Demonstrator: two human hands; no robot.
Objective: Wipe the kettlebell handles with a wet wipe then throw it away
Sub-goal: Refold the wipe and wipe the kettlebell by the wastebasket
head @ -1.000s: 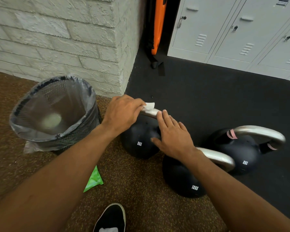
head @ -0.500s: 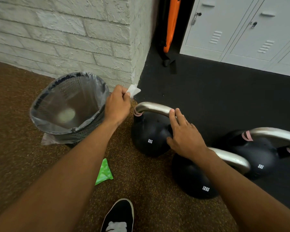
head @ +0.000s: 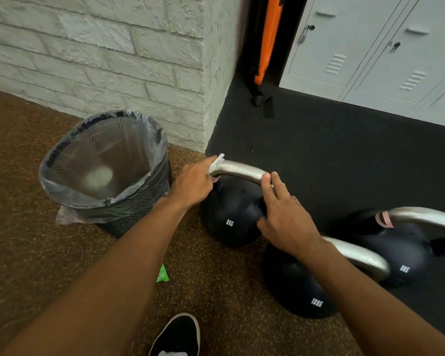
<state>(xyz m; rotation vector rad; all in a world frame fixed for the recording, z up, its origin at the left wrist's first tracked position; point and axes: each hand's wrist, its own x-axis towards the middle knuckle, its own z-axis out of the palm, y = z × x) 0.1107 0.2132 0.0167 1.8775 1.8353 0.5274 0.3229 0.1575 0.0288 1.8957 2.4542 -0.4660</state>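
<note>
Three black kettlebells with steel handles stand on the floor. My left hand (head: 193,185) pinches a white wet wipe (head: 216,163) against the left end of the handle of the nearest 8 kg kettlebell (head: 229,217). My right hand (head: 285,214) rests with spread fingers on the right end of that handle and the bell's shoulder, steadying it. A 12 kg kettlebell (head: 301,289) sits below my right wrist. Another 8 kg kettlebell (head: 401,247) with pink bands stands at the right.
A black mesh bin (head: 106,173) lined with a clear bag stands left of the kettlebells by the white brick wall (head: 113,60). A green wrapper (head: 163,273) lies on the floor. My black shoe (head: 176,335) is at the bottom. Grey lockers (head: 370,47) line the back right.
My left hand, which had lifted the wipe away toward the bin, has come back down onto the left end of the handle. My right hand stays on the kettlebell.
</note>
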